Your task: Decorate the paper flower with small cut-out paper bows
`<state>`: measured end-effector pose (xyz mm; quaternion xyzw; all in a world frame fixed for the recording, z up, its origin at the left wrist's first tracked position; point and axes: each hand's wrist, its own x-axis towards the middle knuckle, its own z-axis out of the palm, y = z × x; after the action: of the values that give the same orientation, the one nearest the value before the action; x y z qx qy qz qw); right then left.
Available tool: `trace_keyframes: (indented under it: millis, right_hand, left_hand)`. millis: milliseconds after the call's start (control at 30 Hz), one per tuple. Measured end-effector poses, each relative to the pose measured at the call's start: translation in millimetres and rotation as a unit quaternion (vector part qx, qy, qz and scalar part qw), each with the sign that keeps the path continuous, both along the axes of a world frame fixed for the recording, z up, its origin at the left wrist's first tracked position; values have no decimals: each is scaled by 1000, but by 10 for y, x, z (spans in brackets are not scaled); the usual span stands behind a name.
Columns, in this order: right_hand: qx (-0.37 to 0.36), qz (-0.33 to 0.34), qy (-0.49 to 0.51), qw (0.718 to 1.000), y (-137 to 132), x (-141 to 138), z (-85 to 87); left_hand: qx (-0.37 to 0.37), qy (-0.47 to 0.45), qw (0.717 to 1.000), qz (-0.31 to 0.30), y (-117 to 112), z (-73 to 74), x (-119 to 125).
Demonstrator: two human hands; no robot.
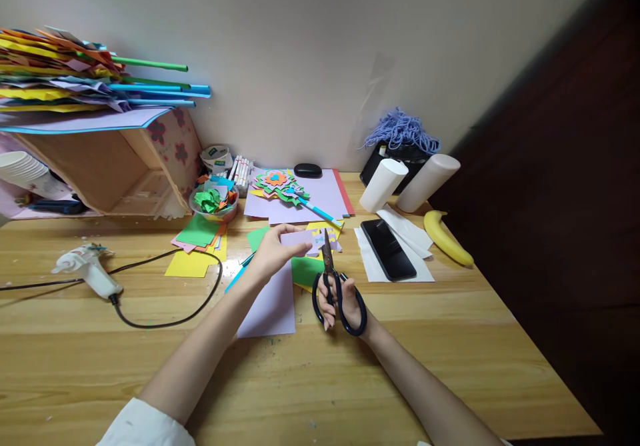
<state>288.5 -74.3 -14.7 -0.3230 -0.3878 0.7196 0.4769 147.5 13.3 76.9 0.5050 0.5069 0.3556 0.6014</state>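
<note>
My left hand (277,251) pinches a small piece of lilac paper (296,238) between thumb and fingers, above the middle of the table. In my right hand (351,305) is a pair of scissors (328,257) with large black handles, its dark blades pointing up and away from me. The blades look nearly closed and lie by the right end of the lilac paper; whether they touch it I cannot tell. Beneath my hands lie a lilac sheet (273,303), green paper (307,271) and yellow paper. Beyond them rests a layered paper flower (277,181) with a blue stem.
A white glue gun (95,271) with a looping black cable lies left. Coloured paper (187,266) and a bowl of scraps (214,214) sit behind it, near a box shelf (173,166). Rightward are a phone (389,249), banana (447,239), white rolls (384,185) and blue yarn (403,131).
</note>
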Motion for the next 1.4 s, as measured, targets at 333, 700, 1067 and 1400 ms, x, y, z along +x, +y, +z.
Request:
trace_keyframes:
  millis: [333,700,1067,1400]
  right_hand:
    - [22,10,-9,1000,-20,31,-43]
    - [13,8,-7,1000,-35,35,-7]
    - [11,5,-10,1000,-47,44,-30]
    - [22,-3,-19,1000,-37,44,-50]
  left_hand:
    - [24,-25,999,-23,66,-91,-64]
    - [22,-36,999,-13,30,-22,-45]
    - [22,-40,999,-18,34,-19,-54]
    - [1,-50,998,-27,34,-44,-36]
